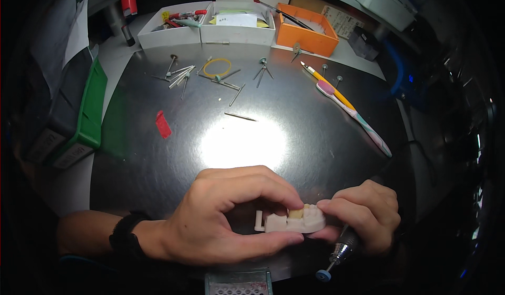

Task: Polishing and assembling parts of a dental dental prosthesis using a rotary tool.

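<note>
My left hand [221, 216] pinches a pale dental model [294, 221] of a row of teeth, one tooth yellowish, between thumb and fingers near the front edge of the metal work plate [158, 163]. My right hand [365, 213] touches the model's right end with its fingertips and also grips a rotary handpiece [339, 253]. The handpiece's blue round tip [323, 275] points down toward the front edge. A dark band sits on my left wrist.
Several burs and metal pins [181, 76], a yellow rubber band [216, 67], a red scrap [163, 124], a toothbrush [352, 111] and a yellow-handled tool [326, 84] lie on the plate. White trays [173, 32], an orange box [310, 32] and a green-edged bin [87, 116] line the back and left.
</note>
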Tool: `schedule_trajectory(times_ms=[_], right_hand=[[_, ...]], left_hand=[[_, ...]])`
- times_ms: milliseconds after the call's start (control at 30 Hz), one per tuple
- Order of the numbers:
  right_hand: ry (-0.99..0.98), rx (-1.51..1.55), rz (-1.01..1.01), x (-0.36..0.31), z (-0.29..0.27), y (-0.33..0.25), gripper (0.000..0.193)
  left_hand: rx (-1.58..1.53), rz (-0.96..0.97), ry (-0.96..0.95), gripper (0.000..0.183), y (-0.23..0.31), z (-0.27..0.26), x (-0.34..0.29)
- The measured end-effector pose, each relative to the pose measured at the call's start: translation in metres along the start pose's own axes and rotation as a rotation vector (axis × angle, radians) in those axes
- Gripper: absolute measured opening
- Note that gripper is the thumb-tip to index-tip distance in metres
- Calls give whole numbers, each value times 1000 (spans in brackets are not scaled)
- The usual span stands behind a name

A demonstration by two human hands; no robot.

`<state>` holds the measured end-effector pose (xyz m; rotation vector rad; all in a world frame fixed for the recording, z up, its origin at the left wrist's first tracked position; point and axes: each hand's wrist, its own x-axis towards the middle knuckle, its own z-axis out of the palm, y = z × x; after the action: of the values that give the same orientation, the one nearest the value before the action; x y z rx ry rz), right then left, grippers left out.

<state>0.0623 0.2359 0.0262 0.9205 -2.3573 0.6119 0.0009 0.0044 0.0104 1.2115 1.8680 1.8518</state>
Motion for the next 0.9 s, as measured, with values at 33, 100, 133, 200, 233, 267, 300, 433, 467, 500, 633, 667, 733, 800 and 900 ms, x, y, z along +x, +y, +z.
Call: schedule_trajectory(times_ms=[33,100,133,200,233,267,300,433,467,500,633,667,733,800,900], right_hand=[[1,0,0,1,1,-1,30],[-5,-4,3,2,0,-3,30],[-8,-4,7,3,0,-4,29],[-20,-1,14,3,-1,-4,30],[-24,3,16,4,-1,-4,30],[-25,8,17,4,-2,-5,30],[-27,14,18,5,-3,-6,30],[-29,22,20,4,-2,-4,30],[-31,24,23,4,-3,-4,30],[-33,26,26,5,-3,-4,30],[-44,32,36,5,-4,-5,29],[-41,34,34,5,-3,-4,29],[-36,36,29,4,-3,-4,29],[-39,30,23,5,-4,-4,30],[-36,33,20,4,-4,-2,31]], left_hand=[[7,7,-1,33,1,-1,0],[30,14,-4,32,4,-2,0],[40,16,-6,31,3,-3,0],[34,29,-3,31,1,-3,0],[35,34,0,32,2,-2,0],[37,25,1,31,3,-2,-1],[40,16,2,31,5,-1,-1],[40,22,13,31,3,0,-1],[41,30,14,31,3,1,-1],[42,38,15,31,2,1,0],[39,67,12,33,1,0,0],[31,59,12,33,1,0,0],[14,47,12,34,3,0,0],[4,34,10,35,6,0,0],[17,40,14,34,3,1,1]])
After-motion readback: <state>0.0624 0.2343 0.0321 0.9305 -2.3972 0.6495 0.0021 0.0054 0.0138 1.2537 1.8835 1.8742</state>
